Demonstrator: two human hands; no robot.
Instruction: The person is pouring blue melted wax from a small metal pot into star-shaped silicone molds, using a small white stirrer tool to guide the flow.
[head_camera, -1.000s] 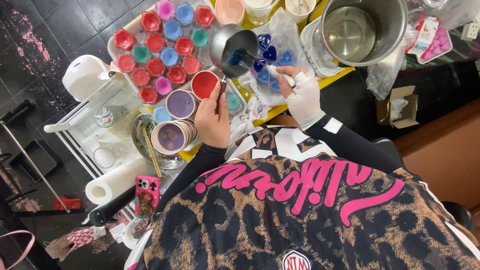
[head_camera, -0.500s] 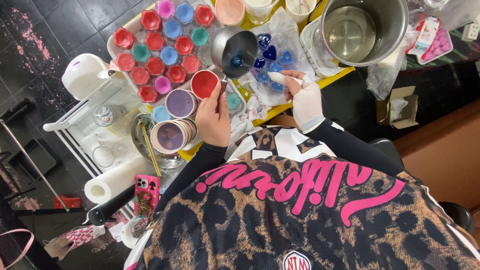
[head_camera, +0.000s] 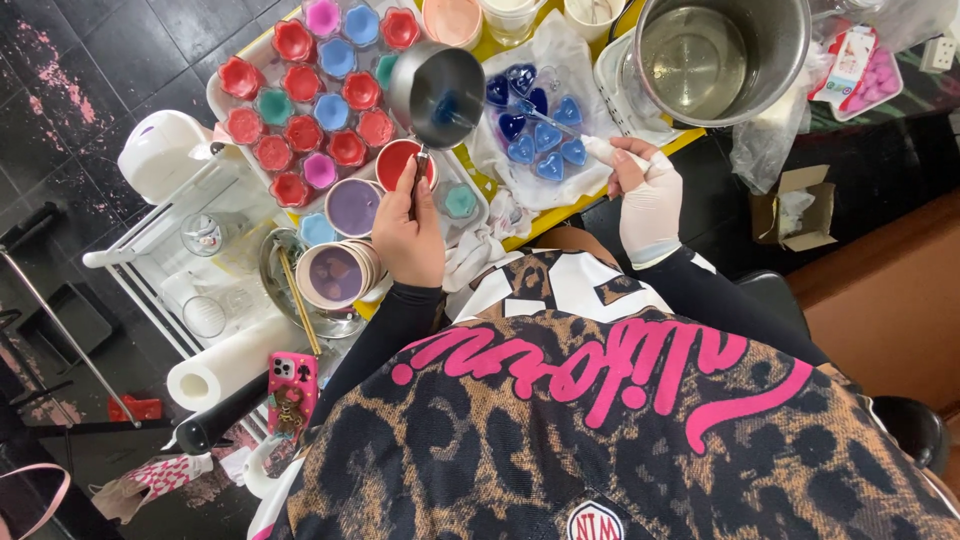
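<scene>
At the far left a paper roll (head_camera: 222, 366) and a pink phone (head_camera: 292, 387) lie low beside the wire rack. On the yellow counter (head_camera: 688, 137) sits a tray of small moulds (head_camera: 300, 110) filled red, blue and pink, with a purple cup (head_camera: 352, 206) and a red cup (head_camera: 397, 162) just beside it. The left hand (head_camera: 410, 228), bare, is closed round the handle of a small metal pouring pot (head_camera: 437, 92), held level above the tray edge with a little blue showing inside. Right of the pot, blue heart moulds (head_camera: 537, 135) rest on clear plastic. The gloved right hand (head_camera: 648, 195) pinches a thin white stick (head_camera: 597, 149), its tip pointing into the hearts. Beyond stands a big steel pot (head_camera: 722, 55). It looks to me like the blue filling stage, the hearts already coloured. Any further pour would call for a steady wrist and a slow tilt, since the hearts sit packed close together
</scene>
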